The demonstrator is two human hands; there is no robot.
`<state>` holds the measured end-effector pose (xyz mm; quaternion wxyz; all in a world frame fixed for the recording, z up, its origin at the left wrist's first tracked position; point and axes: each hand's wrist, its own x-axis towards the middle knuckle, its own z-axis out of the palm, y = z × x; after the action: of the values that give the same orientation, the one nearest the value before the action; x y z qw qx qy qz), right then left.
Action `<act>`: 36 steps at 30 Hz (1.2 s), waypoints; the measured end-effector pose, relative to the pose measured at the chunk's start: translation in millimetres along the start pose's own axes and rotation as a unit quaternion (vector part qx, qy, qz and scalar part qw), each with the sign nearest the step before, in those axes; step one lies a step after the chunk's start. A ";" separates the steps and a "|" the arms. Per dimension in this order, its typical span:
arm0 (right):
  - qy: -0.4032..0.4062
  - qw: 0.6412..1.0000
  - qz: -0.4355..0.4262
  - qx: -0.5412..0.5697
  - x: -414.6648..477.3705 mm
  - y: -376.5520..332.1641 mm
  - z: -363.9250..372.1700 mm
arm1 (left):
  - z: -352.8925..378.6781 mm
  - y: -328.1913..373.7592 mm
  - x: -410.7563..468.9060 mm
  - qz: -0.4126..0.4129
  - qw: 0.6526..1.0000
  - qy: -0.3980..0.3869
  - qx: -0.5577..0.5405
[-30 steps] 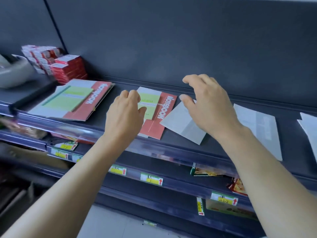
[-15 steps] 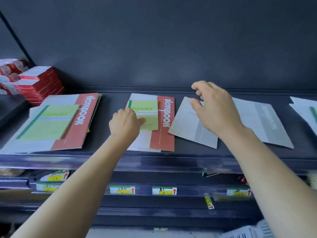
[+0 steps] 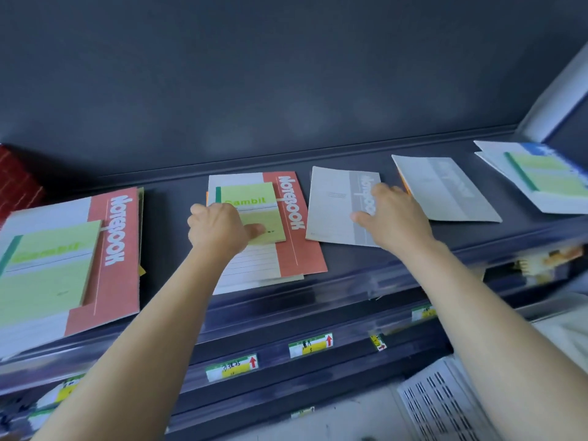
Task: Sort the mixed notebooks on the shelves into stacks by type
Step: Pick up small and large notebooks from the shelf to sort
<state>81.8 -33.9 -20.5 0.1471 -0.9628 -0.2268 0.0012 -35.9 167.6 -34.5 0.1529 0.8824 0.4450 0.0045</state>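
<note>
Mid-shelf, left hand (image 3: 219,230) grips green notebook's (image 3: 251,198) edge (right hand (image 3: 397,218) touches grey notebook (image 3: 334,205)).

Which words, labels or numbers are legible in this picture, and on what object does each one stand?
"Notebook": red band of the middle notebook.
"Gambit": small green notebook lying on it.
"Notebook": red band of the left notebook.
Left green notebook: print too blurred.
Grey notebook: pale print, partly under the right hand.
Price tags: too small to read.

"Notebook" in white down the red strip of the left notebook (image 3: 111,249) and the middle notebook (image 3: 299,243). "Gambit" on the small green pad (image 3: 254,202) atop the latter. Red arrows on price tags (image 3: 231,367), writing illegible.
</note>
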 end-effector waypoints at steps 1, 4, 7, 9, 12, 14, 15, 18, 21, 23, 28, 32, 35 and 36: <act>-0.013 1.000 0.014 -0.006 1.0 2.1 3.1 | -0.3 -0.3 1.5 -0.001 1.000 -0.003 -0.004; -0.055 0.998 0.041 -0.006 4.4 4.8 9.3 | -1.2 -2.2 5.3 -0.006 1.000 -0.007 -0.025; -0.065 0.997 0.037 0.012 11.9 1.9 12.8 | -2.4 -3.7 5.2 -0.007 0.999 -0.003 -0.033; -0.076 0.995 0.053 0.034 18.9 -0.5 12.6 | -3.3 -1.8 2.9 -0.008 0.999 0.007 -0.051; -0.093 0.988 0.100 0.072 28.4 -0.6 9.9 | -2.9 5.4 -1.6 -0.013 0.994 0.026 -0.104; -0.103 0.983 0.111 0.106 35.9 4.4 10.0 | 0.6 9.0 -3.7 -0.009 0.991 0.036 -0.126; -0.106 0.980 0.113 0.123 39.8 7.6 11.0 | 2.2 10.0 -4.9 -0.007 0.990 0.042 -0.133; -0.072 0.982 0.108 0.136 47.6 16.9 12.4 | 4.4 10.8 -7.5 0.000 0.988 0.063 -0.140; -0.010 0.988 0.078 0.134 50.6 20.6 4.6 | 0.9 13.9 -11.9 0.007 0.983 0.098 -0.156; 0.016 0.986 0.053 0.155 52.6 21.1 -6.4 | -3.8 19.3 -15.2 0.016 0.973 0.123 -0.195; 0.056 0.971 -0.022 0.230 59.1 26.7 -29.6 | -8.9 38.8 -26.8 0.061 0.927 0.115 -0.352; 0.052 0.956 -0.068 0.281 55.5 42.2 -32.5 | -2.1 58.5 -35.2 0.077 0.905 0.081 -0.411; 0.069 0.953 -0.061 0.287 47.6 61.7 -36.3 | 5.5 74.8 -39.6 0.094 0.894 0.050 -0.435; 0.078 0.953 -0.057 0.287 43.4 69.1 -39.6 | 7.0 80.3 -41.3 0.103 0.893 0.042 -0.437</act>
<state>153.6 -85.2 0.6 0.4344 -0.8623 -0.2597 -0.0169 3.1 88.4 -13.9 0.5031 0.7664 0.3105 0.2511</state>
